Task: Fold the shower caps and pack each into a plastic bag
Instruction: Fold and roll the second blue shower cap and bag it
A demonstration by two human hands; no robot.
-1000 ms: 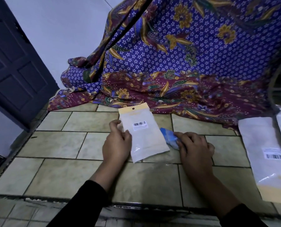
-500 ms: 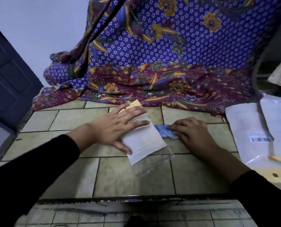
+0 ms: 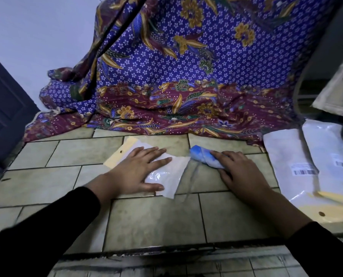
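Bag rotated since 0.5 s ago: the clear flat plastic bag with a yellow header card point(image 3: 172, 168) lay with its header pointing away from the person; it now lies crosswise on the green-tiled table point(image 3: 146, 216), header to the far left, open end to the right. More of the shower cap shows than before.

Left hand point(image 3: 134, 170): palm down on the bag, fingers straight and spread wide, pressing it flat against the tiles, as 0.5 s ago.

Right hand point(image 3: 240, 174): fingers laid over the right end of the folded blue plastic shower cap point(image 3: 201, 155), thumb at its near side, holding it down on the table.

Shower cap position: on the tiles just beside the bag's open end, left tip near the bag's far corner; not inside the bag.

Other items: two white barcoded packets point(image 3: 286, 166) lie at the right edge. Purple-and-maroon batik cloth point(image 3: 176, 76) is draped behind the work area, its hem on the tiles. Both arms in black sleeves point(image 3: 46, 226).
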